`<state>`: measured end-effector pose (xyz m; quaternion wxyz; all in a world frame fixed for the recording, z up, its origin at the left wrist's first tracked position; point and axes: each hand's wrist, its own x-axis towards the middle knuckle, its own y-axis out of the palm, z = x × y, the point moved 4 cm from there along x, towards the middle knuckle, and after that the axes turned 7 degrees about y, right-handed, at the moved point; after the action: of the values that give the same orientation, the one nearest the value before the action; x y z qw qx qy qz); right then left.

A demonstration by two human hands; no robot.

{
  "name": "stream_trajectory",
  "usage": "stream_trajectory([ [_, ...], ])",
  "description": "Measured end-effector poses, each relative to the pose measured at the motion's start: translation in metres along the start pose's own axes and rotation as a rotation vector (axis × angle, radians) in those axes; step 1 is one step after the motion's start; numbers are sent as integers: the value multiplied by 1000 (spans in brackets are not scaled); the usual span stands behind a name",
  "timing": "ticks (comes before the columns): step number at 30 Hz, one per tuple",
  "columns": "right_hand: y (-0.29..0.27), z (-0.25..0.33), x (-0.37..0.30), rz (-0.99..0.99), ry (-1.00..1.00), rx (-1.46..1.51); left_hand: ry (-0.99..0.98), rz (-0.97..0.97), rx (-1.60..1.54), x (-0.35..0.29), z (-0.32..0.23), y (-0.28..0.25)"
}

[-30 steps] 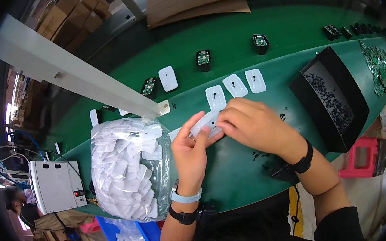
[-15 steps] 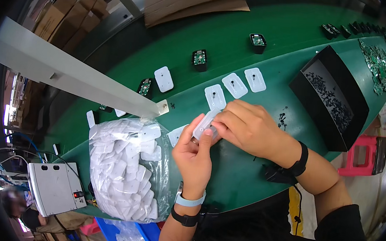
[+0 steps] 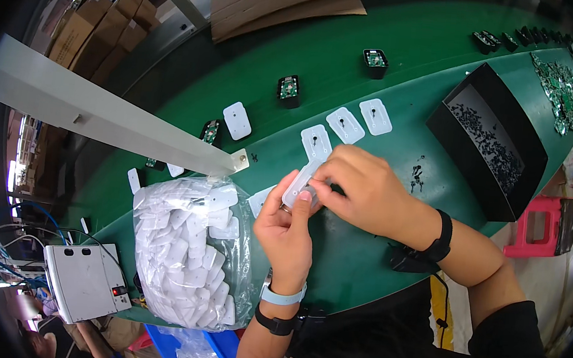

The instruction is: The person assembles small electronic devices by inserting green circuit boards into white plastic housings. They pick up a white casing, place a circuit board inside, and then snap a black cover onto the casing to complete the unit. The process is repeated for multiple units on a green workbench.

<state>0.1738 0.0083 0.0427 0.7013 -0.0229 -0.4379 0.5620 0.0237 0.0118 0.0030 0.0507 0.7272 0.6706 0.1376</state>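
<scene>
My left hand (image 3: 286, 229) holds a white plastic cover (image 3: 296, 188) tilted between thumb and fingers, above the green bench. Closed in a pinch, my right hand (image 3: 361, 190) presses its thumb and fingertips against the cover's inner side; whatever small thing they may grip is hidden. Just beyond lie three more white covers, one (image 3: 315, 142) nearest my hands, another (image 3: 345, 126) and a third (image 3: 376, 116), each with a small black piece at its middle. A further white cover (image 3: 258, 201) peeks out left of my left hand.
A clear bag of white covers (image 3: 186, 252) sits left. At right are a black box of small black parts (image 3: 487, 140), loose black bits (image 3: 417, 178) and a circuit-board pile (image 3: 558, 91). Black housings with boards (image 3: 288, 91) stand on the belt. A metal post (image 3: 121, 108) slants across.
My right fingers have shifted slightly on the cover, with the fingertips still at its inner side. The black housings on the belt have moved a little to the left.
</scene>
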Motion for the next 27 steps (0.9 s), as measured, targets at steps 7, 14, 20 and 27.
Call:
stream_trajectory([
  [7, 9, -17, -4, 244, 442, 462, -7, -5, -14, 2, 1, -2],
  [14, 9, -18, -4, 427, 491, 800, -97, 6, -108, 6, 8, -6],
  [20, 5, 0, 3, 553, 285, 1009, -213, 117, -329, 1, -7, -5],
  [27, -8, -2, 1, 475, 325, 1269, -345, 250, -28, -19, -84, 3],
])
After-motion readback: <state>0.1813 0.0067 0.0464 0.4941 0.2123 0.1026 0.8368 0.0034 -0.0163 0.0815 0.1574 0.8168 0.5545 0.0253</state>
